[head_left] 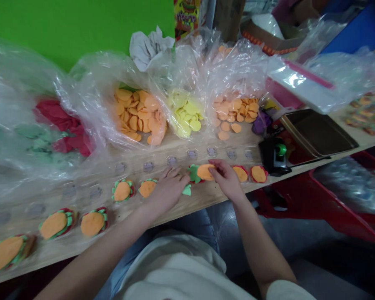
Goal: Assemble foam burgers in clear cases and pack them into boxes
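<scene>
My right hand pinches an orange round piece above a stack that shows a green ruffled piece with some red under it. To its left, my left hand is over the row with its fingers lowered; whatever is under them is hidden. A light green bit shows beside its fingertips. Layered stacks with orange tops run along the front of the table, such as one left of my left hand and one at the right end.
Clear bags hold red pieces, orange pieces, yellow pieces and smaller orange pieces. Clear plastic cups line the table behind the stacks. A black tape dispenser and dark tray lie right, above a red crate.
</scene>
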### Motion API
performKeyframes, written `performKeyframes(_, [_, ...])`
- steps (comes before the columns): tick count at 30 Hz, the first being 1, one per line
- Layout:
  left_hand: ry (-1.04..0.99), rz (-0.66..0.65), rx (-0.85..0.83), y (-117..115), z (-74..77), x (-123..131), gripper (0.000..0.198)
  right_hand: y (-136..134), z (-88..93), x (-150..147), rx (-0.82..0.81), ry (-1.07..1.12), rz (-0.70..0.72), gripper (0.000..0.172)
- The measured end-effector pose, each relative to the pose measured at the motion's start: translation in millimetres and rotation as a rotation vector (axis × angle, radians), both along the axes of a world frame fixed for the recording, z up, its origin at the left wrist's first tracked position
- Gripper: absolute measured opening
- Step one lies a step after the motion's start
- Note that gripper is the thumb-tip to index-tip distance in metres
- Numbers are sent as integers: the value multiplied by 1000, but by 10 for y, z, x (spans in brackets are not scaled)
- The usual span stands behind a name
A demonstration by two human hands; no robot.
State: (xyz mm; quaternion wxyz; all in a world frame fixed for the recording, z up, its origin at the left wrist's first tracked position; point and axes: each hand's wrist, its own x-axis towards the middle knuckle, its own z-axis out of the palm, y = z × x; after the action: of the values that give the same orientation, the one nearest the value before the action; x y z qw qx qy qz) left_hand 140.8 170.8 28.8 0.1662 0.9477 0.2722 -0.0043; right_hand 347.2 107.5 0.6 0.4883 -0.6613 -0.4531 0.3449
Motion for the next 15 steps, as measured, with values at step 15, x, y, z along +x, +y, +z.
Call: performKeyframes(15, [-113, 166, -32, 153, -39, -45, 48, 137, -203, -273, 18, -666, 66, 23])
